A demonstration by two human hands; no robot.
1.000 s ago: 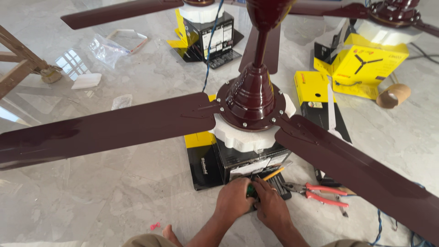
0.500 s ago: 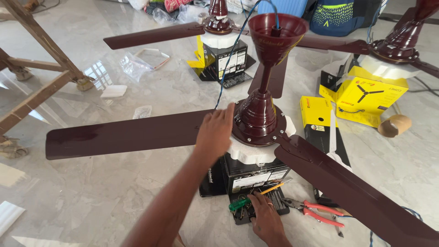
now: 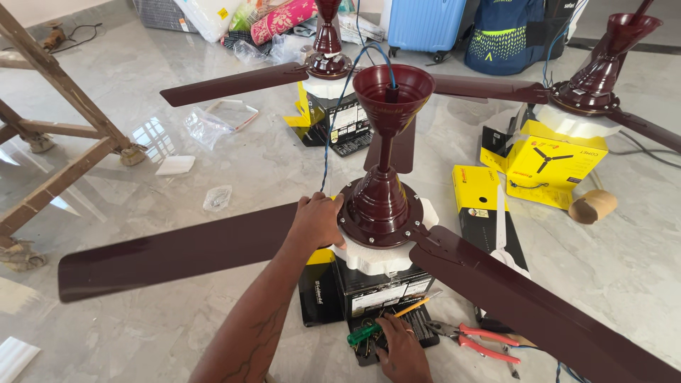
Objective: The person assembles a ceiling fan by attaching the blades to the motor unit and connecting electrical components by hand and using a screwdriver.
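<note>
Left hand: the left hand (image 3: pixel 318 221) lies palm down, fingers curled over the root of the left blade (image 3: pixel 177 255), right where it meets the motor housing (image 3: pixel 379 213); placed so, it steadies the fan while the other hand is busy below.
Right hand: the right hand (image 3: pixel 399 347) reaches down to the floor, fingers loosely bent over a small pile of tools; I cannot tell whether it pinches anything, though it touches the green-handled screwdriver (image 3: pixel 363 333).
Fan in hand: the maroon ceiling fan sits upright in a white foam cradle (image 3: pixel 369 259) on top of its black carton (image 3: pixel 379 292), which lifts the blades off the floor and keeps the downrod and cup-shaped canopy (image 3: pixel 392 89) pointing up, with a blue wire (image 3: pixel 333 135) trailing out of the cup.
Tools nearby: red-handled pliers (image 3: pixel 482 339) lie just right of the right hand, and a yellow-handled tool (image 3: pixel 415 306) leans against the carton, all within reach of the seated person.
Further out: two more fans (image 3: pixel 323 64) rest on cartons behind, a yellow box (image 3: pixel 550 167) stands to the right, and a wooden ladder (image 3: pixel 64 135) stands at the left on the marble floor (image 3: pixel 142 340).
Change: half a second ago the left hand was already on the housing and the right at the tools; a second ago both hands were together down at the tools.
</note>
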